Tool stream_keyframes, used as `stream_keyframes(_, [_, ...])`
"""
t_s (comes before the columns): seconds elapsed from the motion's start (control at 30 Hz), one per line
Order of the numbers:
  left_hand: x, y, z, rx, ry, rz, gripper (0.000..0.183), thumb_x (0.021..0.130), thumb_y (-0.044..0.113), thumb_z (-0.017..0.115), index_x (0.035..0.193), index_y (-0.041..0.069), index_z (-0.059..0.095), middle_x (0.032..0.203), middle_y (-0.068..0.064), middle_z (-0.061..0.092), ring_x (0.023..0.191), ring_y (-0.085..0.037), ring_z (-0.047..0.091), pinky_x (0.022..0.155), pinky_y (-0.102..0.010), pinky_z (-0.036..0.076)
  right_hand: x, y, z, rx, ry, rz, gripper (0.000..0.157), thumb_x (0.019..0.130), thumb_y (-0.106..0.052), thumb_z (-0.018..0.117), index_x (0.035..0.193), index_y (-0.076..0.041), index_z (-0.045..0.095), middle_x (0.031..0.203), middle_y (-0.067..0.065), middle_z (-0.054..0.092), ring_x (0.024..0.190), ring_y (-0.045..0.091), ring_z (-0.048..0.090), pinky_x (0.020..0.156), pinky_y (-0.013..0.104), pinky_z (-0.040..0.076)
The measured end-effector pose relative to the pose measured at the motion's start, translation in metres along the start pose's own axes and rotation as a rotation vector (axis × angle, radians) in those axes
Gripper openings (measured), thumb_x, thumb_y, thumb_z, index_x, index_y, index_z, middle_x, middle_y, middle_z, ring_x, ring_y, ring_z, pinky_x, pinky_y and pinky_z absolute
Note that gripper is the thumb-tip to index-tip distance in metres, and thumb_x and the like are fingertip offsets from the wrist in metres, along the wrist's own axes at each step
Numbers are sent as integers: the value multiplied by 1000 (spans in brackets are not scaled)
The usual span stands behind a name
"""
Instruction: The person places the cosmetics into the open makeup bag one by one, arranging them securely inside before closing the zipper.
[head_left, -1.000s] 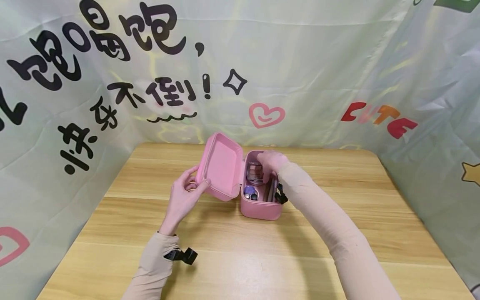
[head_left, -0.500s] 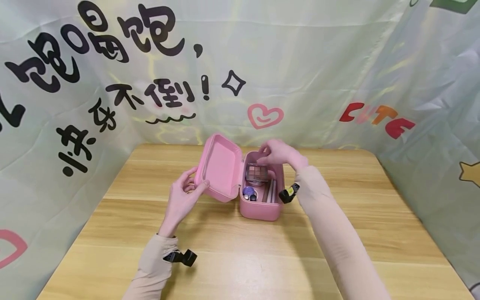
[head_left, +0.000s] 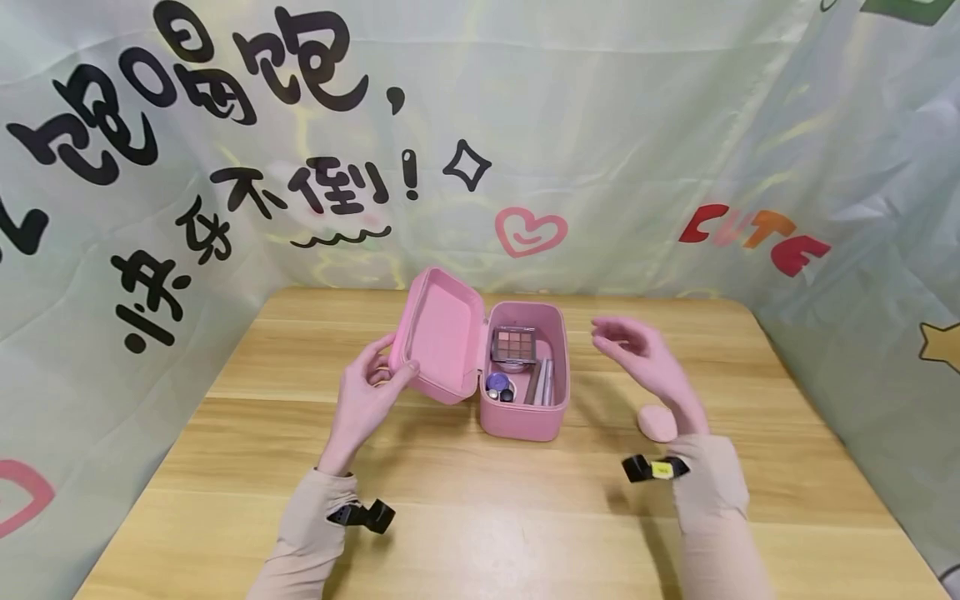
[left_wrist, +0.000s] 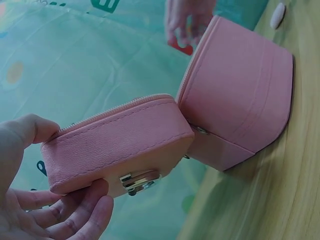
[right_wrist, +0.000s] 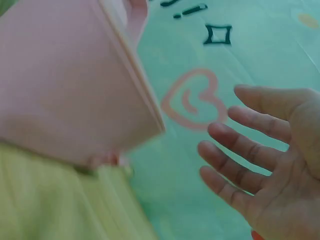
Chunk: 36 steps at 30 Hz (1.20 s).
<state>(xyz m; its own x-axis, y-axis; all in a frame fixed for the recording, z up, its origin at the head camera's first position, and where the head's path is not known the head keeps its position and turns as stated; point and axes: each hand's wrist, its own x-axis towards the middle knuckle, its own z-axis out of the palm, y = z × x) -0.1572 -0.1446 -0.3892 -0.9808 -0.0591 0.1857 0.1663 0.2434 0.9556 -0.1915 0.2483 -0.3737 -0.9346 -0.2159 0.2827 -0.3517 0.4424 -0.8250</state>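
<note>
A pink cosmetic case [head_left: 522, 423] stands on the table with its lid [head_left: 447, 333] swung out to the left. My left hand [head_left: 367, 392] holds the lid's outer edge; in the left wrist view the thumb [left_wrist: 37, 129] lies along the zipper side and the fingers are beneath. Inside the case lie an eyeshadow palette [head_left: 514, 344], several slim sticks [head_left: 545, 383] and a small purple-topped item [head_left: 497, 382]. To the right of the case my right hand [head_left: 645, 354] is in the air, fingers loosely bent, holding nothing; the right wrist view shows its bare palm [right_wrist: 285, 190].
A pale pink rounded pad [head_left: 657, 423] lies on the wooden table [head_left: 480, 517], below my right hand and beside the wrist. A printed cloth [head_left: 637, 150] hangs behind the table and along its sides. Each sleeve carries a small black camera.
My right hand was inside the case, then lifted at its back edge, and has moved out to the right, uncovering the contents. The left hand and lid have stayed in place.
</note>
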Motion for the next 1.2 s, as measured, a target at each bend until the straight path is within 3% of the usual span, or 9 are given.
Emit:
stream_keyframes(0.1, [0,-1,0,-4,0,-1,58,89,11,75,143,8,54,110,-26,71,77,0,66,70,-16,56,-23,10,-15,-36,3,11,36,100,-14,62,131,3,60,108,-20,65,99,-7,61,86,8,49])
stream_keyframes(0.23, [1,-2,0,-6,9,4,58,89,11,75,143,8,54,109,-26,71,76,0,66,69,-16,56,-49,24,-37,-116,22,50,36,98,-13,65,131,2,60,106,-26,62,97,-11,59,83,6,48])
stream_keyframes(0.3, [1,-2,0,-4,9,9,57,90,12,75,143,7,54,110,-26,71,76,1,65,69,-16,55,-61,32,-47,-167,14,78,39,96,-12,67,131,2,60,108,-21,62,95,-12,58,81,8,48])
stream_keyframes(0.5, [0,-3,1,-7,7,13,58,89,11,75,143,7,54,109,-27,71,76,0,66,69,-16,55,-89,60,-65,-272,-104,205,50,89,-16,76,132,2,59,121,15,63,96,-3,54,78,18,51])
stream_keyframes(0.57, [0,-3,1,-8,6,13,58,89,10,75,143,7,54,109,-27,71,76,0,66,69,-16,55,-96,68,-65,-283,-139,244,48,88,-19,78,129,1,61,119,18,64,94,-1,54,77,20,51])
stream_keyframes(0.77, [-1,-2,1,-7,8,12,58,89,11,75,143,5,53,109,-27,71,75,1,66,69,-16,55,-103,81,-59,-253,-147,265,36,86,-16,80,116,2,69,110,16,68,87,-5,57,74,17,50])
stream_keyframes(0.97, [0,-3,2,1,4,16,58,90,11,75,143,4,53,108,-27,71,75,1,65,69,-15,55,-102,84,-53,-241,-151,317,34,86,-17,80,113,1,70,98,9,64,77,-1,51,60,21,49])
stream_keyframes(1.2, [0,-3,2,2,13,13,57,89,11,75,142,5,54,107,-26,71,75,1,65,68,-15,55,-97,84,-48,-356,-106,337,33,84,-24,82,106,-2,73,94,7,63,77,1,50,67,19,45])
